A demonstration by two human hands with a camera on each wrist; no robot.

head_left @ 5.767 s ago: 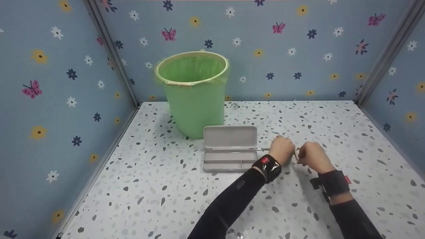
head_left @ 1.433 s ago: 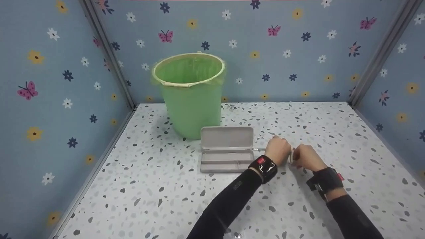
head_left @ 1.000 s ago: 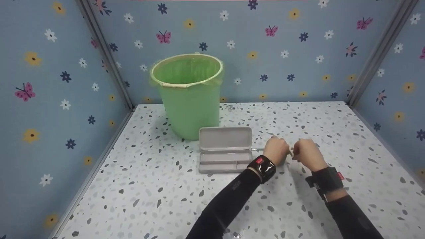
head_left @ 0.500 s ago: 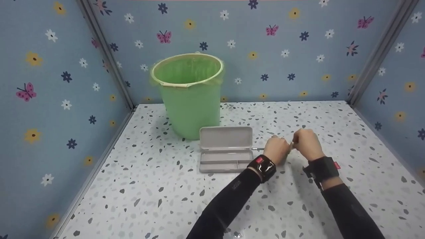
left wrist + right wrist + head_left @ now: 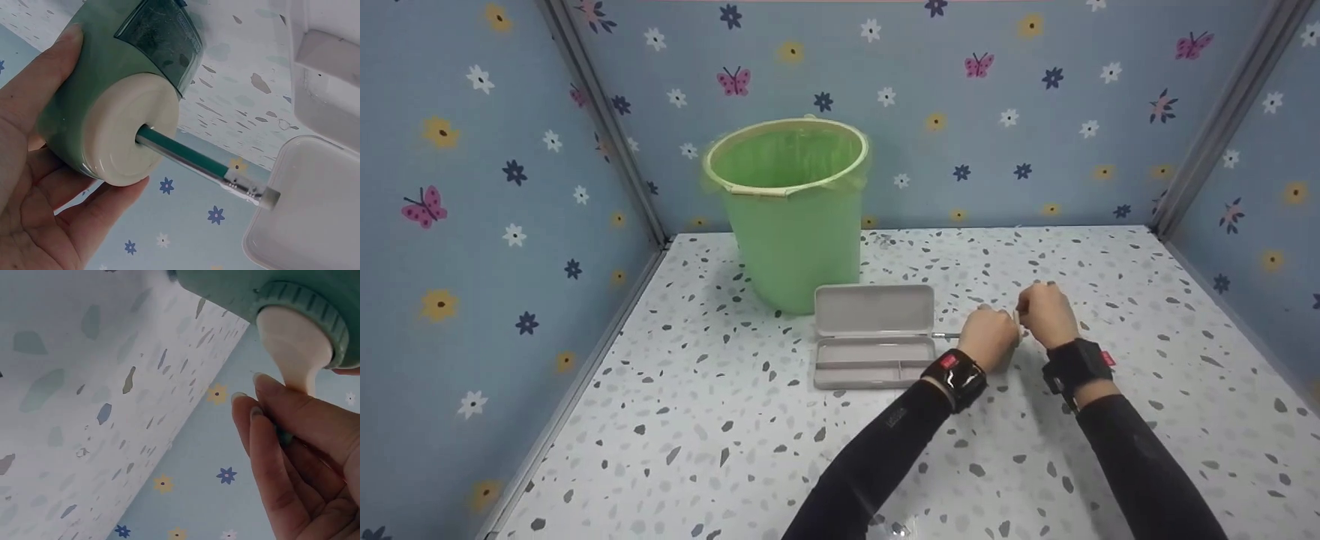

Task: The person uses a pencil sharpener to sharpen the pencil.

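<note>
My left hand holds a green crank pencil sharpener, thumb on one side and fingers under the other. A green pencil sticks out of the hole in its cream front, its metal band and white eraser end outward. In the head view the left hand mostly hides the sharpener. My right hand pinches the end of the cream crank handle on the sharpener's back; the fingers partly cover a small green knob. An open, pale pencil case lies left of the hands, near the pencil's eraser end.
A green bucket with a bag liner stands behind the pencil case. Flower-patterned walls enclose the speckled table at the back and both sides.
The right hand has moved up and away from me over the last second, turning the crank handle with it. The left hand stays in place around the sharpener.
</note>
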